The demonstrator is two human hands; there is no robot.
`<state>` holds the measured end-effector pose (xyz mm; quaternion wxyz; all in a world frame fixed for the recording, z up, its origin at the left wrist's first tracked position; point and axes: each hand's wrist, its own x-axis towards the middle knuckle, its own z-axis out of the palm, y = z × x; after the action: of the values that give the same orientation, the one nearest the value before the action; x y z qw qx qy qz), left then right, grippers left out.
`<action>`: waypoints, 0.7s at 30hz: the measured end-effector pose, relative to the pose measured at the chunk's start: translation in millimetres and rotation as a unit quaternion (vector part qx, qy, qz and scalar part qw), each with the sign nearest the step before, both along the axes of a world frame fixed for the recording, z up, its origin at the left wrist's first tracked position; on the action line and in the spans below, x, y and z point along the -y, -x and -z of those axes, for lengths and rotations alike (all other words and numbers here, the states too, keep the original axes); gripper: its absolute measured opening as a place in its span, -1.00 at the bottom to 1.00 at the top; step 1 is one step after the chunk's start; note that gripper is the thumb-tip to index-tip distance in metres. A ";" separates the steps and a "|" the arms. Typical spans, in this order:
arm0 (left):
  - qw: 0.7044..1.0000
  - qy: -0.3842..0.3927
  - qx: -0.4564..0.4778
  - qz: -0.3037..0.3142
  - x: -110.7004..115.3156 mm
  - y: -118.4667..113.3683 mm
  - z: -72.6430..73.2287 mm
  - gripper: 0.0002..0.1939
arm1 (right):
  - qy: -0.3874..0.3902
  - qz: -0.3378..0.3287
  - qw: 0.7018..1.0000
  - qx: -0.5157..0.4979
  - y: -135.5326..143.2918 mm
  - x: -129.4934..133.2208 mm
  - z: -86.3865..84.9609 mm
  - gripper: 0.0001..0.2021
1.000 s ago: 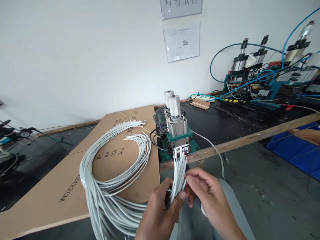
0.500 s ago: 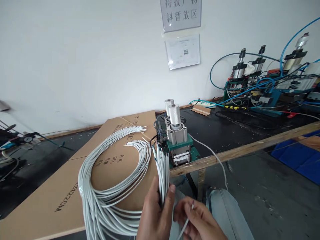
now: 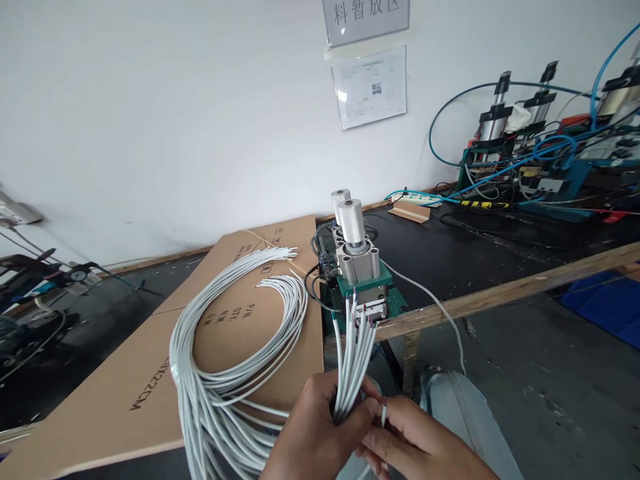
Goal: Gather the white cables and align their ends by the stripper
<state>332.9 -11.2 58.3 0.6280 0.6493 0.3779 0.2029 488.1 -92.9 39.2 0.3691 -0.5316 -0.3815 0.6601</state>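
White cables (image 3: 235,363) are lying in a big loop on a flattened cardboard box (image 3: 150,373), and their near ends are standing up as a bundle inside the left hand (image 3: 313,433). This hand is closing around the bundle, with the thumb pressing on it from the front. The stripped tips of the bundle are reaching up just in front of a small green machine (image 3: 363,283) with two metal cylinders on top. The right hand (image 3: 413,443) is staying just beside the left one, and its fingers are pinching one single cable end (image 3: 383,412), which is pointing upward.

The cardboard box is covering the left part of a long table (image 3: 450,253) with a black top and a wooden front edge. The green machine is sitting at this edge, touching the right side of the cardboard. Far to the right on the same table, more pneumatic machines (image 3: 540,153) with blue hoses are standing against the wall. A white power strip (image 3: 415,195) is lying near them. The wall is white, and a sign (image 3: 365,19) with a printed sheet (image 3: 370,85) under it is hanging there. The floor is grey concrete, and something blue (image 3: 605,310) is lying on it at the right.
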 end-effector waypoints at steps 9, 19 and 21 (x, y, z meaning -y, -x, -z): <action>0.999 -0.039 -0.034 0.015 -3.8 -2.2 5.3 -0.88 | -0.096 -0.061 0.988 0.106 -1.6 -11.5 6.8 -0.69; 0.998 -0.058 0.010 -0.023 -2.5 -8.2 -3.8 -0.89 | -0.246 0.047 0.966 -0.064 12.5 -15.8 37.6 -0.45; 0.993 -0.109 -0.025 -0.028 -3.8 -7.6 -3.2 -0.89 | -0.263 0.071 0.962 -0.010 16.1 -15.3 39.9 -0.42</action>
<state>340.5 -7.5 61.6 0.5379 0.7081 0.3868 0.2443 472.0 -77.6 -0.7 0.5456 -0.4343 -0.4996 0.5140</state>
